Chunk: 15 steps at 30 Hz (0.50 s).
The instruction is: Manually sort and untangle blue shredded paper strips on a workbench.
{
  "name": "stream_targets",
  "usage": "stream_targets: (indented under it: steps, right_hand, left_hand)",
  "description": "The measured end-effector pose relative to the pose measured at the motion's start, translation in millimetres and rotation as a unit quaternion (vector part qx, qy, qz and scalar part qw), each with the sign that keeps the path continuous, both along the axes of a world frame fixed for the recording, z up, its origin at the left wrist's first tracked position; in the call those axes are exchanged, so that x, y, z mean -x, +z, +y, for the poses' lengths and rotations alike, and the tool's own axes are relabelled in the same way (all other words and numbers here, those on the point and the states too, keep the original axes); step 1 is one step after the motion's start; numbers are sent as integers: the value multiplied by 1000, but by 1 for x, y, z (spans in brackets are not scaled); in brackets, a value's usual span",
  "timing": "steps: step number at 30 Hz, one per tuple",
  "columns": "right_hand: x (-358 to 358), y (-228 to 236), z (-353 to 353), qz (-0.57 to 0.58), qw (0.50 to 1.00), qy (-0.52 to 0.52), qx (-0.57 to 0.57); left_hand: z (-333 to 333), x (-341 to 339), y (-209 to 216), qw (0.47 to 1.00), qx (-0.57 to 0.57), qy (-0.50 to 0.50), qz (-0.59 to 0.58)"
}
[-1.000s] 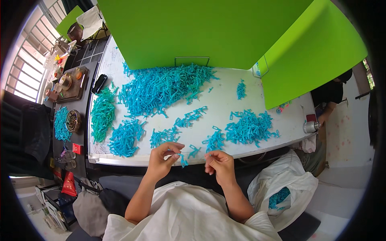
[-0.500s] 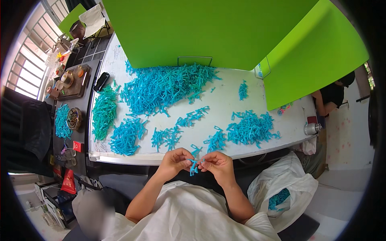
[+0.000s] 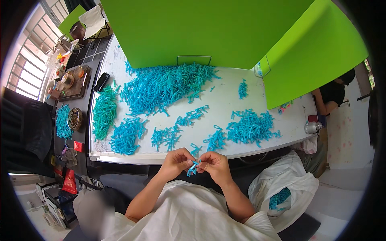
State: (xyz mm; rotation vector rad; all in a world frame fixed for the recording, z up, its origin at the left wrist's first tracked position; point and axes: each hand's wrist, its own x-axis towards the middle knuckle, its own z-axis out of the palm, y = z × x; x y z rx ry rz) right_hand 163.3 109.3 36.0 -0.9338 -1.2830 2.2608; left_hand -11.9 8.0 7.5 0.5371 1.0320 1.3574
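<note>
Just off the table's near edge, my left hand (image 3: 178, 162) pinches small blue plastic pieces (image 3: 192, 169) between thumb and fingertips. They look like slim looped clips joined together, hanging below the fingers. My right hand (image 3: 216, 165) is closed in a pinch against the same pieces from the right; its fingertips partly hide what it grips. Right beyond my hands, a few loose blue pieces (image 3: 196, 150) lie at the table edge. A small blue heap (image 3: 215, 139) sits slightly farther off, and a larger blue pile (image 3: 251, 127) lies to its right.
A big blue heap (image 3: 161, 88) covers the far part of the white table (image 3: 225, 94), below a green panel (image 3: 193, 32). Green pieces (image 3: 104, 112) lie at left. A white bag (image 3: 297, 180) with blue pieces stands at lower right. Another person's arm (image 3: 321, 105) shows at far right.
My right hand has moved left, closing the gap to my left hand, so the fingertips now meet at the blue pieces. The heaps on the table stay as they were.
</note>
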Motion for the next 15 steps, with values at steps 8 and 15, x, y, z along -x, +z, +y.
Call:
stream_targets:
  steps: [8, 15]
  right_hand:
    - [-7, 7, 19, -101, 972, 212, 8]
    - [2, -19, -8, -112, 992, -48, -27]
  left_hand:
    - [-8, -16, 16, 993, 90, -19, 81]
    - [8, -23, 1, 975, 100, 109, 163]
